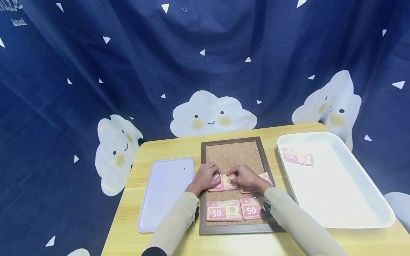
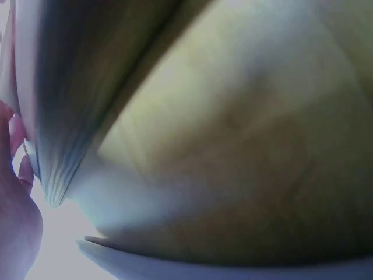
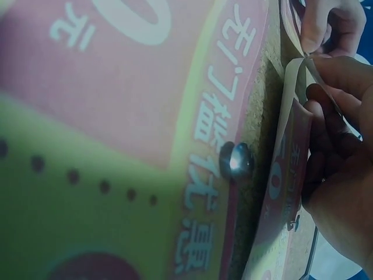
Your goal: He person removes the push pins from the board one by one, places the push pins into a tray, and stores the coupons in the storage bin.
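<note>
Hands (image 1: pixel 207 176) (image 1: pixel 246 176) apparently pinch coupon (image 1: pixel 223 184) between trays (image 1: pixel 169 195) (image 1: pixel 336 188).

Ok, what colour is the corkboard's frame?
The frame is dark brown; it shows best in the head view.

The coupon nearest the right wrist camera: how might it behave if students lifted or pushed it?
Likely floppy: the coupon has a bowed edge. Probably light, looking like printed paper. Pushed, it may pivot more than slide, since a shiny pin sits at its edge.
</note>
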Action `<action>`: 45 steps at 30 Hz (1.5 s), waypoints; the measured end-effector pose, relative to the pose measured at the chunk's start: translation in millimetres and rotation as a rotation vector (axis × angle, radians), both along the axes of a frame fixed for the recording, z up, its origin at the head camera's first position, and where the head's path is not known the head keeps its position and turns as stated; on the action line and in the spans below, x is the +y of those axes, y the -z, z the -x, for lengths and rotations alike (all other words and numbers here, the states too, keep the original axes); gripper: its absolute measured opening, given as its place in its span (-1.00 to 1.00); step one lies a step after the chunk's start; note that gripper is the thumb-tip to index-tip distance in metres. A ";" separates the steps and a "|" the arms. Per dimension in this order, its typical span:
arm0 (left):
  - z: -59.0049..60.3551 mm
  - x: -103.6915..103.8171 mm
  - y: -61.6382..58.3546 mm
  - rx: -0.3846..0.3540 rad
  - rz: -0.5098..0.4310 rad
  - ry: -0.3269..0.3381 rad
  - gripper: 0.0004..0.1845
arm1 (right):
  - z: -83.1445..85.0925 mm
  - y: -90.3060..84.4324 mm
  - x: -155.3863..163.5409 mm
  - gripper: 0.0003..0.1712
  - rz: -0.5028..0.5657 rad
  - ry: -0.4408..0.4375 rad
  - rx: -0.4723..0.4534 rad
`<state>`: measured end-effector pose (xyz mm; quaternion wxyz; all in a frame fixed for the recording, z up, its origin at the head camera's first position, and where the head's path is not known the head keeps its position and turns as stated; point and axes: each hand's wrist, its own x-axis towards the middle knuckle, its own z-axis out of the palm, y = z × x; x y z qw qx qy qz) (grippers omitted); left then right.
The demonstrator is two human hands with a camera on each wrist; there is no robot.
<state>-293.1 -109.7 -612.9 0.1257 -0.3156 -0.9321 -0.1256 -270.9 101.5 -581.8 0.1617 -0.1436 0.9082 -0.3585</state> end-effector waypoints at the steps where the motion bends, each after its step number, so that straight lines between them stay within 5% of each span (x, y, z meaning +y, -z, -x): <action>1: 0.1 0.1 -0.8 -0.003 0.005 -0.001 -0.85 | 0.1 0.1 0.1 -0.70 0.000 0.001 -0.001; 23: 0.9 1.0 -2.2 0.076 -0.042 0.052 -0.92 | 0.6 1.0 0.4 -0.67 0.041 0.035 -0.044; 45: 2.3 2.3 -8.1 0.011 -0.049 0.014 -0.91 | 1.3 2.4 1.4 -0.66 0.042 0.042 -0.049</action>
